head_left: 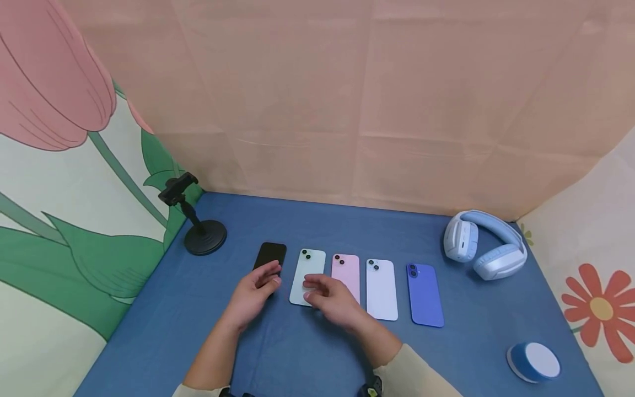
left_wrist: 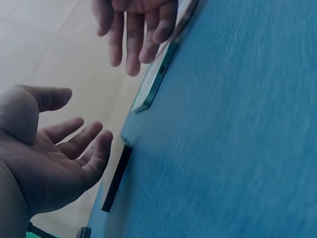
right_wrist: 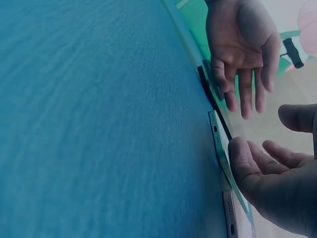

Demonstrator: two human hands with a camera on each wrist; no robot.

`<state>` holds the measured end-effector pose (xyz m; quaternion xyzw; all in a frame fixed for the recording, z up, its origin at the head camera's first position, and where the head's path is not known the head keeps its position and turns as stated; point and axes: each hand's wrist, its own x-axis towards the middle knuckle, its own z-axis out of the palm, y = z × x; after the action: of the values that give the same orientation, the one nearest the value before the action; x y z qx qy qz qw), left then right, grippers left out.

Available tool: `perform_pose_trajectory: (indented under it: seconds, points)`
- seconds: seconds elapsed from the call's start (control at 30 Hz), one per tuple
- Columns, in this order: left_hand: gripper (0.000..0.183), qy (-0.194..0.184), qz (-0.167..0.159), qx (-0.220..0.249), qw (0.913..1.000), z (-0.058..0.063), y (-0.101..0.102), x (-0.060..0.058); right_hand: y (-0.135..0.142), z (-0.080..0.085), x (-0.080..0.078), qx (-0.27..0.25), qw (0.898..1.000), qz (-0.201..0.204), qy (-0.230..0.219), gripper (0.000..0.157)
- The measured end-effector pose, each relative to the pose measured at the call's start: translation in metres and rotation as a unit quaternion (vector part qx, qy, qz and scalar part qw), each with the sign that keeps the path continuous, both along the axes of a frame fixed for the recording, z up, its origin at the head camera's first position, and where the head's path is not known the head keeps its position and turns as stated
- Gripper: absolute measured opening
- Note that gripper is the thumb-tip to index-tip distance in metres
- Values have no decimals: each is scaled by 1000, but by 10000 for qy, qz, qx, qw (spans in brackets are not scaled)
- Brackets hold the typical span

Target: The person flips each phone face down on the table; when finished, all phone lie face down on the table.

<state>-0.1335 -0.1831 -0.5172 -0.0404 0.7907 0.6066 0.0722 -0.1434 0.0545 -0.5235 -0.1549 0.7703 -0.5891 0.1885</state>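
Five phones lie in a row on the blue table. My left hand [head_left: 251, 296] hovers by the lower end of the black phone [head_left: 270, 253], its fingers loosely bent and holding nothing. Over the pale green phone [head_left: 301, 278] and the edge of the pink phone [head_left: 350, 274] is my right hand [head_left: 334, 300], relaxed, with nothing in it. Farther right lie the white phone [head_left: 382, 291] and the blue-violet phone [head_left: 425, 296]. In the left wrist view, the fingers of the left hand [left_wrist: 59, 148] are beside the black phone's edge [left_wrist: 117, 178].
A black phone stand [head_left: 205, 237] with a round base is at the back left. White and light blue headphones [head_left: 501, 261] rest at the back right. A round blue and white object [head_left: 533, 362] sits near the right edge of the blue table [head_left: 297, 364].
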Motion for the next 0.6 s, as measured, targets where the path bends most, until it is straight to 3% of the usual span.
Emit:
perform_pose_trajectory:
  seconds: [0.37, 0.6]
  points:
    - [52, -23, 638, -746, 9952, -2, -20, -2, -14, 2, -5, 75, 9999, -42, -83, 46]
    - [60, -252, 661, -1355, 9882, -6, -33, -1, -24, 5, -7, 171, 9998, 71, -44, 47]
